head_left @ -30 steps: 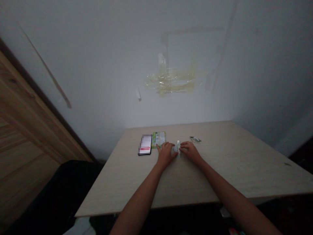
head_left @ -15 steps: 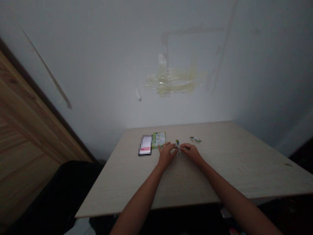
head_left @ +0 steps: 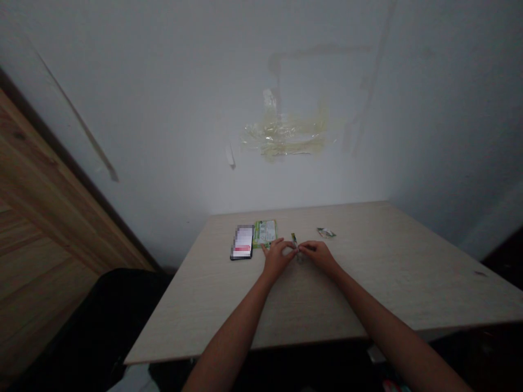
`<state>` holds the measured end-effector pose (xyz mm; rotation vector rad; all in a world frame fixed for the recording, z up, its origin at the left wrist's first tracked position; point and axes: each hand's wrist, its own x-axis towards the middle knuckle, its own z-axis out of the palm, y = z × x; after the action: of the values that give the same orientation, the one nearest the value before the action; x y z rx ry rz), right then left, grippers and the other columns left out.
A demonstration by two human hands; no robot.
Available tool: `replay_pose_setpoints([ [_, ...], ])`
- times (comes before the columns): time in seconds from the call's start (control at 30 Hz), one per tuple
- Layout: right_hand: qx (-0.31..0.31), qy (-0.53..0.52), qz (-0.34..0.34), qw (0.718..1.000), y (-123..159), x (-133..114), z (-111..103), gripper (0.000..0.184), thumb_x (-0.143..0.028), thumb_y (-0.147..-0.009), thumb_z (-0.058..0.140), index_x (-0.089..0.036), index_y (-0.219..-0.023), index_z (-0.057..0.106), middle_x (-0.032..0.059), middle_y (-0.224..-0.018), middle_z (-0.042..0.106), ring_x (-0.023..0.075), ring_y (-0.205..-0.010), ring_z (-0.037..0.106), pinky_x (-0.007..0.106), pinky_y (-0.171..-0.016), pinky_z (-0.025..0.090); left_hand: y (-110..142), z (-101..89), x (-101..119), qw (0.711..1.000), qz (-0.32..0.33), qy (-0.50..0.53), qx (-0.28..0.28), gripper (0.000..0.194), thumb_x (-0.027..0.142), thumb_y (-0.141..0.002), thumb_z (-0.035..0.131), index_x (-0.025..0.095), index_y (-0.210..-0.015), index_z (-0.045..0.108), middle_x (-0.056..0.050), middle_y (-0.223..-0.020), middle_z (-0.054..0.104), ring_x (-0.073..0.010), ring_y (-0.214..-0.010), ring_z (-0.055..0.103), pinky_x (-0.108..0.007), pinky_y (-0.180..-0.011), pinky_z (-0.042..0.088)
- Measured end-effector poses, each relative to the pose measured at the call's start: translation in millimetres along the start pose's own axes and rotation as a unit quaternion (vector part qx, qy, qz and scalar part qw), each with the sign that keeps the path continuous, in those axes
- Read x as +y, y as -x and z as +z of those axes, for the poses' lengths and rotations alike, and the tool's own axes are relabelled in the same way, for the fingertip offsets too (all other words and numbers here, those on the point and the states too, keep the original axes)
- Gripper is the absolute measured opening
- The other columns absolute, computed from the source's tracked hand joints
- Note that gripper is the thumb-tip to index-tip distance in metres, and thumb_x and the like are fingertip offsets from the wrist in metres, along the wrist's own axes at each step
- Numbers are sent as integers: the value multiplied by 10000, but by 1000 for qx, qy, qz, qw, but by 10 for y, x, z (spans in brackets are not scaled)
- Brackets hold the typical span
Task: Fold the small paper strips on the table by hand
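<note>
While both hands meet low over the table (head_left: 368,272), a small strip (head_left: 293,238) with a yellow and dark tip stands out between them, leaning slightly to the left, its lower part among the fingertips. What exactly it is cannot be told at this size; something pale and see-through shows just below the fingertips, too blurred to make out. The left hand (head_left: 278,259) pinches the strip between thumb and forefinger, with its outer fingers spread away towards the packet. The right hand (head_left: 321,255) comes in from the other side, thumb and forefinger pressed together at the strip, the other fingers curled behind.

Just beyond the left hand, a green and white printed packet (head_left: 265,232) lies flat, its near edge close to the fingers. Beside its left edge lies a phone (head_left: 243,243) with a lit screen, blurred into blocks along one side, with a red band low down. Beyond the right hand and apart from it, a crumpled wrapper (head_left: 326,233) rests on the table. Farther out, the table's back edge runs along a pale wall (head_left: 163,109), which bears yellowed, shiny tape (head_left: 286,136), and wooden boards (head_left: 32,218) slant down at the far left
</note>
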<state>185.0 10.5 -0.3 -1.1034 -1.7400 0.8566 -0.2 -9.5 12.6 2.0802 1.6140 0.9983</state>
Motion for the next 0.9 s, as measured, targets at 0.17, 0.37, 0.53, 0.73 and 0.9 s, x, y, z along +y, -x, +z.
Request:
replay_pose_setpoints([
  [0.17,-4,-11,4,1000,4,-18,-7,318,-471,-786,630,-197,-863,773,77,-881,779,250,-849,717,391,-844,541,3,-10,6,1000,-9,-10,-6,181,408,-820,719,337,-985,741,-17,-1223,702,-286,-1292,513,-719,-1144,31],
  [0.37,-6,-32,13,999,14,-38,-7,332,-481,-776,647,-187,-871,768,76,-883,778,245,-851,718,383,-841,541,4,-38,38,1000,-20,10,-18,190,431,-822,709,338,-984,743,-21,-1238,690,-290,-1311,493,-715,-1143,-19],
  [0.53,-8,-29,18,999,12,-39,-8,346,-494,-783,644,-184,-872,767,80,-888,778,246,-858,717,374,-840,540,-11,-27,31,1000,-25,3,-18,181,406,-806,727,351,-976,749,-14,-1243,685,-282,-1295,514,-720,-1144,17],
  [0.73,2,-36,22,999,16,-33,-2,349,-509,-767,663,-189,-858,767,79,-879,778,252,-856,722,391,-849,544,-17,-2,-17,1000,-15,11,-17,186,416,-812,711,340,-976,756,-23,-1247,685,-288,-1294,514,-699,-1158,13],
  [0.9,5,-54,20,998,16,-17,7,344,-503,-755,679,-190,-872,764,77,-897,777,253,-868,721,403,-870,542,-15,-5,-27,999,-14,34,-19,195,410,-817,699,337,-992,746,-15,-1224,698,-281,-1289,515,-692,-1155,-39],
])
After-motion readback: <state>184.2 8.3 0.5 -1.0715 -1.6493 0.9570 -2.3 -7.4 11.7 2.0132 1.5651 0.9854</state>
